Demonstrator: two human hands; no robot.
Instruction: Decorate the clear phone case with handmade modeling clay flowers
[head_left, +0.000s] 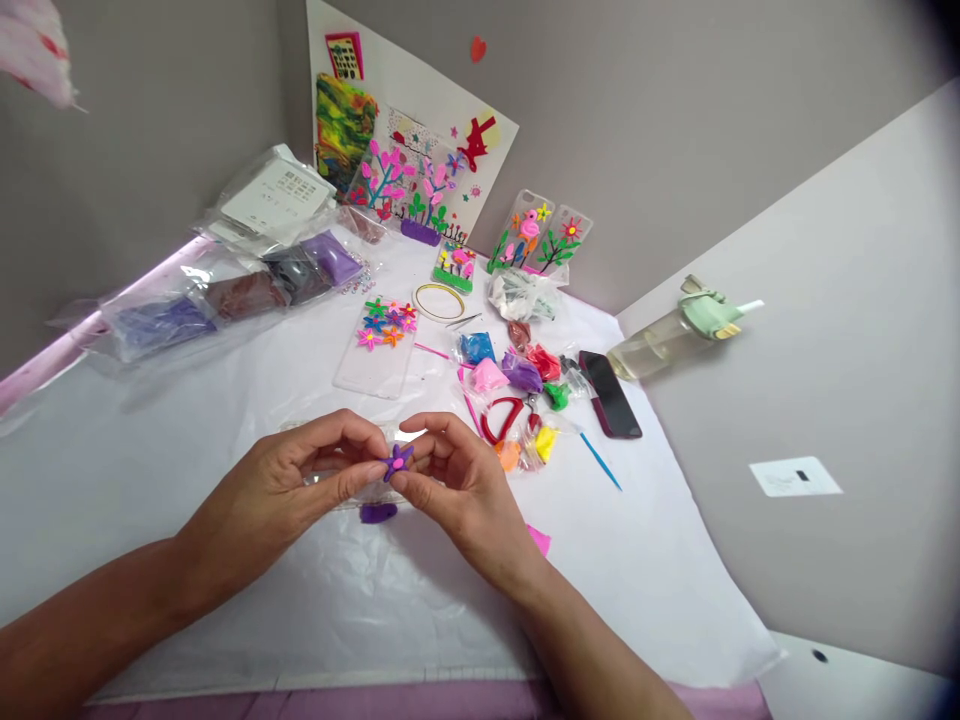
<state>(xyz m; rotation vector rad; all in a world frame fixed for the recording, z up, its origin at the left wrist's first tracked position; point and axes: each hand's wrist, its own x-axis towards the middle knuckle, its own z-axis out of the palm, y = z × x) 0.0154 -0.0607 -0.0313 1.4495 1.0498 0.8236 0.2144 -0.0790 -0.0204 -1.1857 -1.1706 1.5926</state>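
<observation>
A small purple clay flower (398, 461) with a pink centre is held up between both hands. My left hand (319, 470) pinches its left side with thumb and fingertips. From the other side, my right hand (450, 470) has thumb and fingers closed on its petals. Under the hands lies a clear flat piece, mostly covered by them. A lump of purple clay (379, 513) rests on the white sheet just below. Beyond the hands is a clear phone case (371, 370) with several coloured clay flowers at its top end.
Right of the hands lie red-handled scissors (501, 420), several bagged clay lumps (523, 370), a blue stick (601, 461) and a phone (611, 395). A bottle (660, 340) stands by the wall. Bagged clay packs (247, 290) lie at the left; decorated cases (521, 230) lean at the back.
</observation>
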